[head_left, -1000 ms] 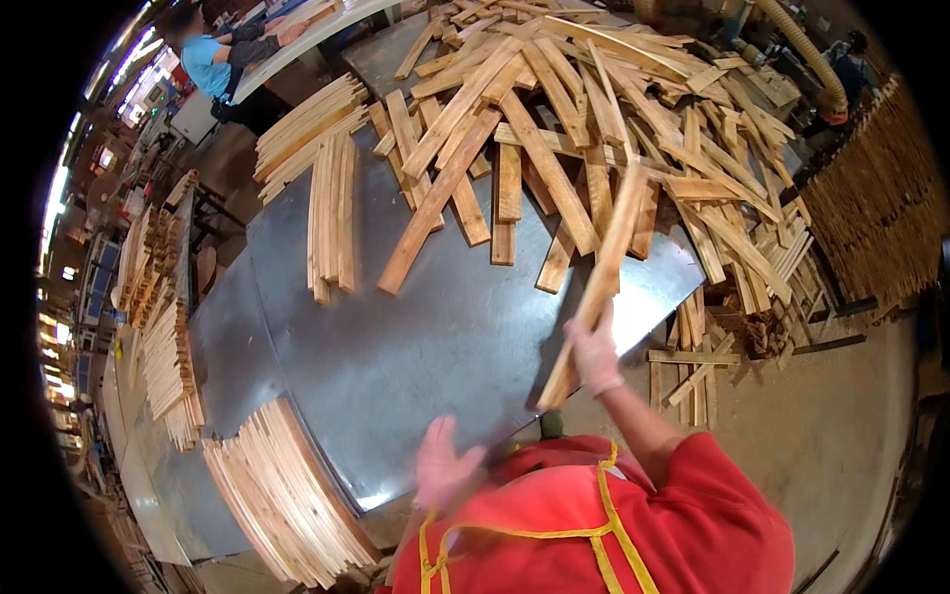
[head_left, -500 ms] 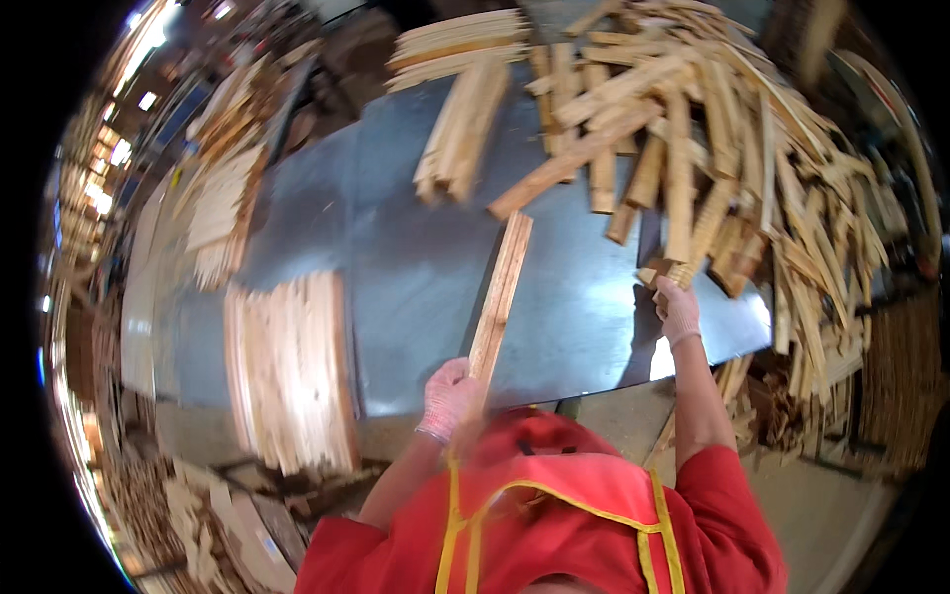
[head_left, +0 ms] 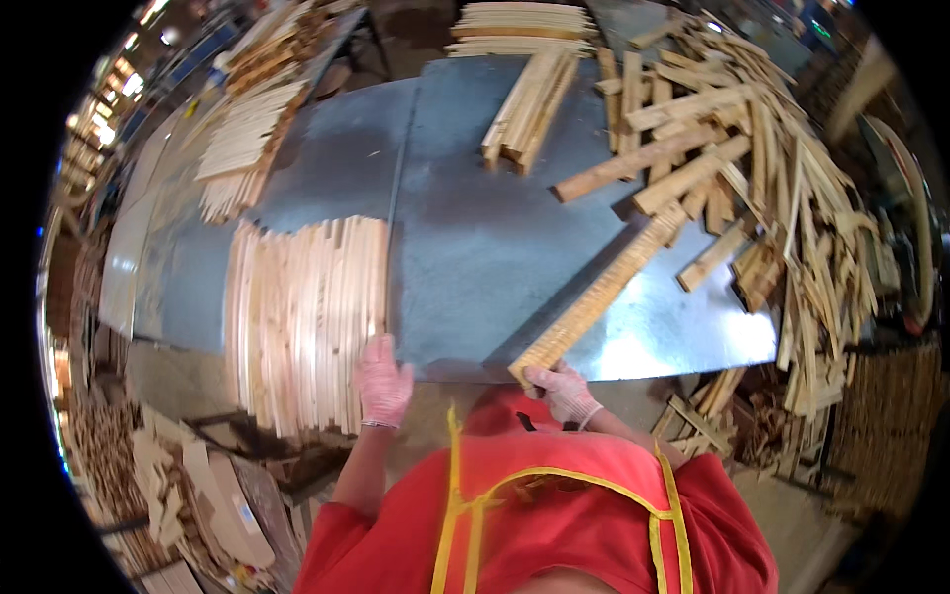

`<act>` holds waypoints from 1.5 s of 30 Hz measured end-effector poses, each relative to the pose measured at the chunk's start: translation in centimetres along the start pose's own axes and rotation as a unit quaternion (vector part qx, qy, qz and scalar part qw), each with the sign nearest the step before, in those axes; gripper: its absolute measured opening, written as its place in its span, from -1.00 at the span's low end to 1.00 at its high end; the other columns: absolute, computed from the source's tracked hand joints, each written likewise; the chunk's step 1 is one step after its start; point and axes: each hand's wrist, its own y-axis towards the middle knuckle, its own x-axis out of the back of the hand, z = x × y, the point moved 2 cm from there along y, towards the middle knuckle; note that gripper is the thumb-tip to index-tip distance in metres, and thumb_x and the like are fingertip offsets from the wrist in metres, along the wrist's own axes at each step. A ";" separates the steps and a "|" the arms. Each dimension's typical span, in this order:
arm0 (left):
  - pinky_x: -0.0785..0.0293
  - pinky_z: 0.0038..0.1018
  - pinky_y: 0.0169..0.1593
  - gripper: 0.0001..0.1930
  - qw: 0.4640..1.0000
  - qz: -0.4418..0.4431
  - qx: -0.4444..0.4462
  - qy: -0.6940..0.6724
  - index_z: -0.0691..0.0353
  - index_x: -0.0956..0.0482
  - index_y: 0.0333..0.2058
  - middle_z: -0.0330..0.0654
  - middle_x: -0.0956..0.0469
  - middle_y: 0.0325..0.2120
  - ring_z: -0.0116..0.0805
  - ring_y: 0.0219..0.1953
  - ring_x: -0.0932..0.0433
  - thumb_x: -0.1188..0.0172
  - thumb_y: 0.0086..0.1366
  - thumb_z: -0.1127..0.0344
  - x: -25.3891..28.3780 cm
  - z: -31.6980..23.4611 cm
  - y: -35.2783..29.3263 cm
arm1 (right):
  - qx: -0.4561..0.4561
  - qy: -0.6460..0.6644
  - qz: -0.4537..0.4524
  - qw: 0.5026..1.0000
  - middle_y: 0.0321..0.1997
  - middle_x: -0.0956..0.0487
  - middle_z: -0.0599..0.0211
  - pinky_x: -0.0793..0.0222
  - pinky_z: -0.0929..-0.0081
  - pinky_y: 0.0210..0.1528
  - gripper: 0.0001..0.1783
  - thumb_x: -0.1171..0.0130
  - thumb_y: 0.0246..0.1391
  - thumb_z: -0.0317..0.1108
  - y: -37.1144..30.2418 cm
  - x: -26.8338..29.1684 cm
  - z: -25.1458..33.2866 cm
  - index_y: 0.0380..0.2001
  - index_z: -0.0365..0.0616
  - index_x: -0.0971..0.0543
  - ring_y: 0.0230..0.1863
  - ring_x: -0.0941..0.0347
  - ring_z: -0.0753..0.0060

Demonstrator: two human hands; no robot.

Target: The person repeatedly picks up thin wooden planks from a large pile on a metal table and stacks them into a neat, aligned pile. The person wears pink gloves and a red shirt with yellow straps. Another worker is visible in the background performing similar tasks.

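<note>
My right hand, in a pale knitted glove, is closed round the near end of a wooden strip. The strip slants away to the right over the metal tabletop, its far end by the loose pile. My left hand, gloved too, rests against the right side of a row of wooden strips set side by side. Its thumb stands apart from the fingers, and the fingertips lie at the row's last strip. The row's near ends overhang the table's front edge.
A large jumbled pile of wooden strips covers the right side. Toward the back lie a small bundle and a flat stack. Another stack sits at the far left. Scrap wood lies below at the left.
The strip my left hand held is no longer in it; that hand has moved left to the row. My right hand has drawn a strip from the pile toward me. The view has shifted.
</note>
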 end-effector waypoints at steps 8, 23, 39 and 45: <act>-0.42 -0.20 0.34 -0.20 0.902 0.274 -0.009 -0.333 0.23 -0.27 0.44 0.03 -0.50 0.28 -0.04 0.30 -0.50 -0.36 0.28 0.16 1.1 -21.8 8.4 | 0.008 -0.359 0.149 0.921 0.07 -0.71 0.21 -0.43 0.35 0.27 -0.55 -0.35 0.22 -0.32 -0.8 -3.8 6.0 0.16 -0.17 -0.62 0.15 -0.58 0.29; -0.53 -0.45 -0.10 -0.52 0.753 0.290 0.202 -0.555 0.24 -0.58 0.18 -0.31 -0.62 -0.27 -0.49 -0.24 -0.54 -0.31 0.27 0.35 -8.3 -18.9 10.7 | 0.255 0.246 -0.153 0.922 0.09 -0.63 0.35 -0.60 0.09 0.18 -0.56 -0.33 0.29 -0.30 20.8 16.1 34.3 0.19 -0.03 -0.51 0.09 -0.60 0.21; -0.59 -0.47 -0.17 -0.72 0.430 -0.136 0.444 -0.775 0.22 -0.66 0.00 -0.28 -0.64 -0.30 -0.44 -0.26 -0.62 -0.33 0.37 0.26 -2.0 2.5 -0.7 | 0.017 -0.113 0.043 0.993 -0.04 -0.67 0.40 -0.62 0.33 -0.02 -0.43 -0.29 0.13 -0.54 12.4 -1.9 9.0 0.24 -0.08 -0.53 -0.08 -0.64 0.38; -0.59 -0.44 0.03 -0.43 0.500 -0.181 0.457 -0.713 0.30 -0.44 0.31 -0.19 -0.61 0.04 -0.35 0.00 -0.62 -0.32 0.41 0.19 0.8 6.7 1.9 | 0.024 -0.098 0.031 0.994 -0.05 -0.68 0.31 -0.61 0.31 -0.03 -0.50 -0.21 0.17 -0.58 12.2 -8.8 2.5 0.20 -0.15 -0.53 -0.11 -0.63 0.34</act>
